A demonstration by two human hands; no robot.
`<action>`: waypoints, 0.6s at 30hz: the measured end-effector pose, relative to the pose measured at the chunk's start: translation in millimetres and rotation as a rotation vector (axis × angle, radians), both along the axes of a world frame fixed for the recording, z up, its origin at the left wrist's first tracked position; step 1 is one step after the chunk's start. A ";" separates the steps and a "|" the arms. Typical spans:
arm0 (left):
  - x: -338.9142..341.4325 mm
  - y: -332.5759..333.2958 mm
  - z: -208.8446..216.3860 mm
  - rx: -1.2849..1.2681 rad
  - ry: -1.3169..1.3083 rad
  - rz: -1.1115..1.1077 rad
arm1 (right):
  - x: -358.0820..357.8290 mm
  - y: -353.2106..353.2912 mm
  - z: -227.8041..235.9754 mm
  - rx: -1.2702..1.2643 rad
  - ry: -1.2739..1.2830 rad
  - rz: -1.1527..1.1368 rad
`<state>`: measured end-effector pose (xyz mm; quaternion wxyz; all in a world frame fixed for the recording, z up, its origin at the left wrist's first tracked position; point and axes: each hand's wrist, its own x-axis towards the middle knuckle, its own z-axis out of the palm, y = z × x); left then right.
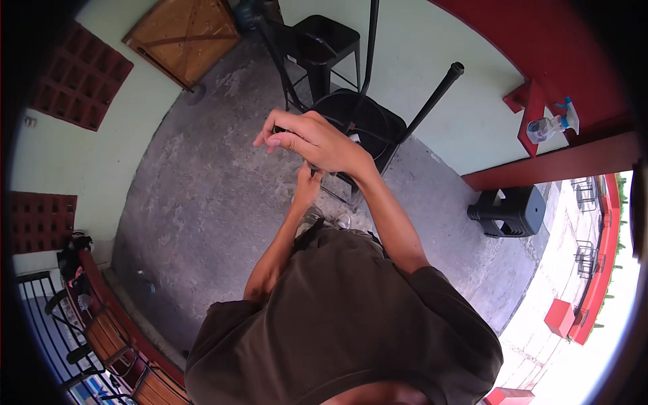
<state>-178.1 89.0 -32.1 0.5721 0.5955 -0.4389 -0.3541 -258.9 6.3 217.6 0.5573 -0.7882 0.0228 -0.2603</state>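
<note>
An upturned black metal stool (391,123) is in front of me, its legs pointing up and braces crossing its round underside. My right hand (317,140) is over its near left side, fingers curled and thumb close to the forefinger. A small dark bit shows between those fingers, too little to name. Below it, my left hand (309,183) is closed at the near edge of the stool. The right hand partly covers what the left fingers grip, so I cannot make it out.
Behind stands another black metal stool (317,40). A dark plastic stool (509,210) is at the right, below a red shelf (530,125) with a spray bottle (550,127). A wooden panel (182,40) leans at the far left wall. Wooden-slat chairs (108,334) stand lower left.
</note>
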 end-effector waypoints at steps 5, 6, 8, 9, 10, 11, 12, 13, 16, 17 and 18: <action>-0.7 6.1 170.9 -0.241 -0.024 0.034 | -5.9 -3.3 -6.8 -0.001 -0.039 -0.036; 3.5 11.0 184.2 -0.278 0.075 0.027 | -3.0 -3.0 -2.9 -0.088 -0.053 -0.041; 7.1 7.8 172.4 -0.363 -0.022 0.075 | -0.5 0.3 -2.1 -0.168 -0.062 -0.050; 10.5 3.1 161.6 -0.456 -0.121 0.121 | 1.2 2.4 -2.3 -0.184 -0.045 -0.057; 16.0 -4.0 143.1 -0.514 -0.150 0.128 | 3.5 1.9 -2.3 -0.203 -0.028 -0.074; 13.3 -7.0 135.9 -0.507 -0.148 0.126 | 4.6 -0.5 -3.3 -0.197 -0.025 -0.075; 6.5 -10.3 127.7 -0.508 -0.100 0.176 | 5.7 -4.2 -3.0 -0.203 -0.039 -0.052; -4.4 -14.7 118.5 -0.511 -0.048 0.222 | 3.5 -7.8 -3.5 -0.212 -0.049 -0.031; -25.2 -16.4 63.6 -0.325 -0.042 0.237 | -3.0 -9.2 -1.9 -0.170 -0.030 -0.040; -25.0 -15.6 33.8 -0.330 -0.045 0.231 | -3.7 -7.9 -0.5 -0.174 -0.034 -0.046; -22.0 -12.4 -2.5 -0.229 -0.003 0.183 | -2.5 -4.3 0.8 -0.194 -0.053 -0.051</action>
